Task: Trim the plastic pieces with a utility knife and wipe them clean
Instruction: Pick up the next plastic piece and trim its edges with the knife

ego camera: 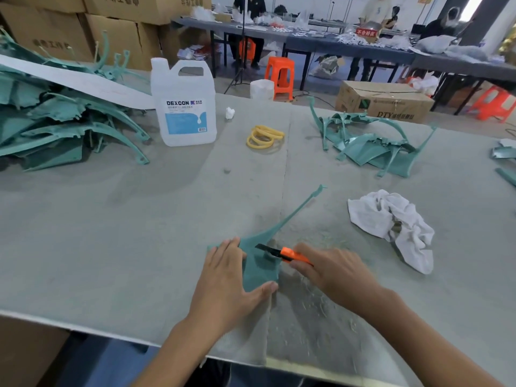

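**flashcutter:** how would you handle this trim? The teal plastic piece (261, 270) lies flat near the front edge of the grey felt mat (139, 233), with its long thin arm pointing away to the right. My left hand (226, 277) is spread on the wide end, fingers straight, pressing it down. My right hand (332, 275) is wrapped round the orange utility knife (290, 254). The blade is out, over the piece's upper edge, and its tip points at the left fingertips, which are just beside it

**benchrat:** looks like you're mid-trim and wiping hasn't started, since the white rag (391, 219) sits off to the right, well clear. I'd move the left hand back from the blade line, because those fingers are too close if the knife skips. Go shallow with light passes, cutting away from the holding hand. That thin arm probably flexes, so pin it down close to wherever you cut. Brush the shavings (321, 300) off before the rag and the DEXCON jug (184, 107) come in, or you'll just smear them around
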Tool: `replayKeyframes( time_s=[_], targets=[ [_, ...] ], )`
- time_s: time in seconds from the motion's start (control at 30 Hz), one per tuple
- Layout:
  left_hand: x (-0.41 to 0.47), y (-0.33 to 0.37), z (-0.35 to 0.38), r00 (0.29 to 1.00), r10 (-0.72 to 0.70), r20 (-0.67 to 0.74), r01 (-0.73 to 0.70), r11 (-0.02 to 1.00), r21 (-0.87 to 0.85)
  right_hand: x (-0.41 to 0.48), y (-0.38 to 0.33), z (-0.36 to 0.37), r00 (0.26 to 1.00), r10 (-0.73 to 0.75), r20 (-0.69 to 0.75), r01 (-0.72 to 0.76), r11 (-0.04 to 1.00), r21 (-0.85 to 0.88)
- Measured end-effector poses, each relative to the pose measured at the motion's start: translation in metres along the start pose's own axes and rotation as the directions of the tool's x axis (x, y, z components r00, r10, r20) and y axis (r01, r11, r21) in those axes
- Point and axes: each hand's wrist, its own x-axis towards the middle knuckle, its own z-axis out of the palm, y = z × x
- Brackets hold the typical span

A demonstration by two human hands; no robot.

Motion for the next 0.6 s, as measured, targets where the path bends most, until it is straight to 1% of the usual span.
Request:
replayKeyframes(
  time_s=[0.03, 0.13, 0.27, 0.3, 0.37, 0.47, 0.53, 0.6],
  targets=[
    [0.0, 0.0, 0.0, 1.0, -0.001, 0.001, 0.001, 1.0, 0.003, 0.0, 0.0, -0.001, 1.0, -0.003, 0.004, 0.003, 1.0, -0.009],
    [0.001, 0.0, -0.001, 1.0, -0.008, 0.021, 0.008, 1.0, 0.008, 0.004, 0.003, -0.004, 0.999, 0.049, -0.007, -0.049, 0.998, -0.045],
    [0.001, 0.001, -0.003, 0.999, 0.002, 0.041, -0.002, 1.0, 0.018, 0.003, -0.002, -0.001, 0.998, 0.032, 0.054, -0.034, 0.999, 0.04],
    [0.001, 0.001, -0.003, 0.999, 0.001, 0.05, -0.002, 1.0, 0.017, 0.003, -0.001, -0.001, 0.998, 0.034, 0.056, -0.036, 0.999, 0.034],
    [0.002, 0.0, -0.005, 0.997, 0.01, 0.076, -0.012, 1.0, 0.029, 0.004, 0.006, -0.004, 0.998, 0.056, 0.025, -0.055, 0.998, -0.029],
    [0.009, -0.003, -0.011, 0.988, 0.046, 0.147, -0.053, 0.997, 0.049, 0.004, 0.008, -0.003, 0.999, 0.054, 0.002, -0.054, 0.997, -0.063],
    [0.017, -0.005, -0.017, 0.977, 0.078, 0.2, -0.101, 0.989, 0.108, 0.0, 0.01, 0.0, 0.997, 0.072, -0.02, -0.073, 0.996, -0.051],
    [0.024, -0.005, -0.021, 0.977, 0.083, 0.195, -0.129, 0.963, 0.235, -0.005, 0.015, 0.003, 0.992, 0.118, -0.047, -0.119, 0.993, -0.014]
  ],
)
